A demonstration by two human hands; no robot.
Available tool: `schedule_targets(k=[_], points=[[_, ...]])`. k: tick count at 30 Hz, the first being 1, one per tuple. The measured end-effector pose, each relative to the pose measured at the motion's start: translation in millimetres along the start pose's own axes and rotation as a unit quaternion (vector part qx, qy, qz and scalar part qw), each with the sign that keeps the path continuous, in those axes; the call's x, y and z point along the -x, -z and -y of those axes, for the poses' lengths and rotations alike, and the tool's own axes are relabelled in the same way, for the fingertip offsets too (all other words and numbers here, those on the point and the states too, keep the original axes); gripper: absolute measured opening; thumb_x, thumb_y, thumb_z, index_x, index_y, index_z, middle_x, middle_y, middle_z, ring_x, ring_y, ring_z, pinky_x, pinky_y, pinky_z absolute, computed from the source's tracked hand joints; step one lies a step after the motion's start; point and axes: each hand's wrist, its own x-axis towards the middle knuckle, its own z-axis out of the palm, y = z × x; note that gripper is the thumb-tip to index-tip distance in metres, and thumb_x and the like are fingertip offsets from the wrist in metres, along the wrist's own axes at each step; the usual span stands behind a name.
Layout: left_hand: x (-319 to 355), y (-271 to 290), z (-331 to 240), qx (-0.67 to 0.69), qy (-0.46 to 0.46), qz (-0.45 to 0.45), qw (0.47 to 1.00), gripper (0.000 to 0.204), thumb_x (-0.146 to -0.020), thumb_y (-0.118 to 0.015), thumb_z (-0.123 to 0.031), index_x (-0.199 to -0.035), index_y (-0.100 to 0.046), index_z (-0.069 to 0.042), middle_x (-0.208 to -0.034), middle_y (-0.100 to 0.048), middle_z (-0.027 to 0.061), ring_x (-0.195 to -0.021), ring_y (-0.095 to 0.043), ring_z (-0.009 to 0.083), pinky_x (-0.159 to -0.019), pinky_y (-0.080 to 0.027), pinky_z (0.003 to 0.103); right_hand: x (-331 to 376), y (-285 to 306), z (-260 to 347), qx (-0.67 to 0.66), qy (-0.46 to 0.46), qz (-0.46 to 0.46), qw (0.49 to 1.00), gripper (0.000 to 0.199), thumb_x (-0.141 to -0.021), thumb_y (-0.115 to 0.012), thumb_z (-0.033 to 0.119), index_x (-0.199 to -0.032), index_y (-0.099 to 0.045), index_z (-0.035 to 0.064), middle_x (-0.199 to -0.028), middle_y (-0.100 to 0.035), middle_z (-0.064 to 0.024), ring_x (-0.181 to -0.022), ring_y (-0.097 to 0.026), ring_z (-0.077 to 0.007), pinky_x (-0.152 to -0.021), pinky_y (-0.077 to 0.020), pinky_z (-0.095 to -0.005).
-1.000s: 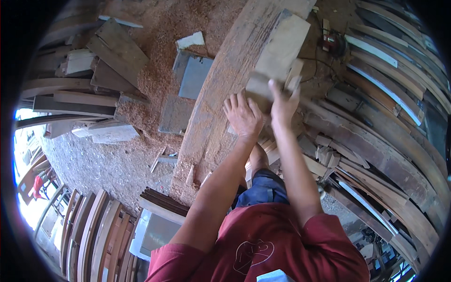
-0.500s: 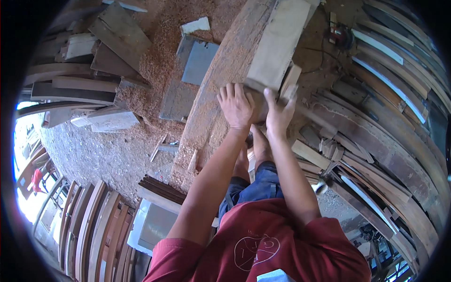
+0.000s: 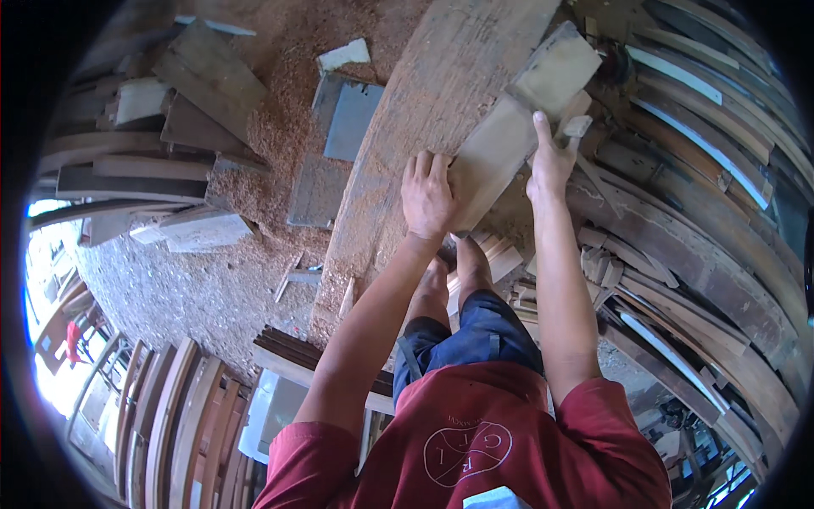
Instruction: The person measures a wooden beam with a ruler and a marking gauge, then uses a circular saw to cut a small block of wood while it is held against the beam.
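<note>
Gripping a pale wooden board (image 3: 517,127) with both hands, the person stands over a long, wide plank (image 3: 424,144) dusted with sawdust. The left hand (image 3: 428,197) clasps the board's near end, fingers curled together over its left edge and the back of the hand turned up. The right hand (image 3: 549,165) holds the board's right edge further along, fingers closed against the wood with the index finger stretched up along it. The board lies slantwise, its far end pointing up and right, over the right side of the plank and raised at an angle above the clutter beneath. Short offcuts (image 3: 496,254) lie piled just below the board, near the person's knees. To the right, curved wooden strips (image 3: 678,220) are stacked in long arcs. Sawdust (image 3: 280,127) covers the ground left of the plank, where two grey flat panels (image 3: 343,119) lie side by side, a small white block (image 3: 343,55) beyond them. Further left, loose planks (image 3: 136,161) are heaped together. At lower left, more bent strips (image 3: 170,416) lean in a row beside a stack of dark slats (image 3: 292,348). The person wears a red shirt (image 3: 475,441) and blue trousers (image 3: 471,335).
</note>
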Motion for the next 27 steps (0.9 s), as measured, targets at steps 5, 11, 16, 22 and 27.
schedule_targets(k=[5, 11, 16, 22, 27], points=[[-13, 1, -5, -0.006, 0.04, -0.012, 0.999, 0.009, -0.089, -0.064, -0.01, -0.094, -0.06, -0.004, -0.093, -0.057, 0.0186, -0.087, -0.059, 0.0403, -0.078, -0.049, 0.052, -1, -19, 1, -0.063, 0.026, 0.018, 0.998, 0.099, -0.09, -0.084, 0.016, -0.164, -0.022, -0.0011, -0.165, -0.036, -0.0189, -0.149, -0.04, -0.0271, -0.124, -0.0306, -0.0385], [-10, -11, 4, -0.067, 0.094, -0.014, 0.993, 0.015, -0.098, -0.058, -0.017, -0.096, -0.055, -0.002, -0.094, -0.056, 0.0206, -0.089, -0.059, 0.0428, -0.078, -0.048, 0.054, 39, -30, 0, 0.173, 0.051, 0.026, 0.983, 0.092, -0.089, -0.082, 0.046, -0.152, -0.042, -0.0065, -0.141, -0.06, -0.0264, -0.133, -0.057, -0.0348, -0.114, -0.0418, -0.0425], [-12, -6, 0, -0.055, 0.068, 0.013, 0.996, 0.014, -0.094, -0.06, -0.016, -0.096, -0.055, -0.003, -0.094, -0.056, 0.0212, -0.09, -0.058, 0.0423, -0.08, -0.047, 0.053, 100, -14, -19, 0.192, 0.049, -0.028, 0.98, 0.089, -0.086, -0.087, 0.035, -0.151, -0.043, -0.0064, -0.142, -0.058, -0.0285, -0.132, -0.057, -0.0365, -0.113, -0.042, -0.0447], [-10, 1, 0, -0.028, 0.022, 0.051, 0.998, 0.014, -0.084, -0.06, -0.01, -0.094, -0.055, -0.002, -0.092, -0.055, 0.0198, -0.088, -0.057, 0.0404, -0.078, -0.048, 0.051, 44, -27, -10, 0.118, 0.044, -0.037, 0.991, 0.09, -0.081, -0.091, 0.027, -0.151, -0.045, -0.0059, -0.14, -0.06, -0.0214, -0.128, -0.058, -0.0294, -0.111, -0.0432, -0.0402], [-21, -6, -11, 0.013, 0.002, 0.026, 1.0, 0.008, -0.086, -0.058, -0.007, -0.093, -0.055, -0.003, -0.087, -0.055, 0.0202, -0.086, -0.057, 0.0417, -0.074, -0.047, 0.052, -116, -32, 31, 0.026, 0.04, 0.003, 0.999, 0.075, -0.076, -0.093, 0.027, -0.135, -0.056, -0.003, -0.124, -0.069, -0.0151, -0.109, -0.066, -0.0244, -0.097, -0.0525, -0.0397]])
